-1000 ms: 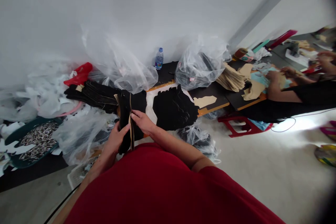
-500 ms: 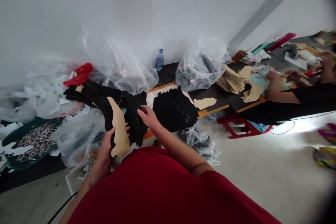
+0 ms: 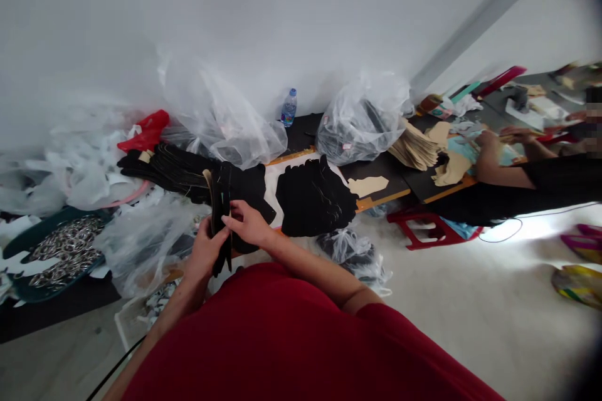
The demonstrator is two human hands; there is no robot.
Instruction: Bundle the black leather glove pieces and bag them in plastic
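Left hand [image 3: 204,252], right hand [image 3: 248,227] clasp black stack [image 3: 219,200]; clear bag [image 3: 392,95] holds dark pieces [image 3: 371,118]; tray [image 3: 22,288] holds rings [image 3: 66,244].

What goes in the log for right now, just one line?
left hand: grips black stack | right hand: grips black stack too | nearby: black pile

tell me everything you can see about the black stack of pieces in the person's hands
The black stack is a thin bundle of flat cut pieces, leather-like, seen edge-on, with a tan layer showing near its top. It stands roughly upright over the near edge of the table. The left hand grips its left face and the right hand pinches its right face.
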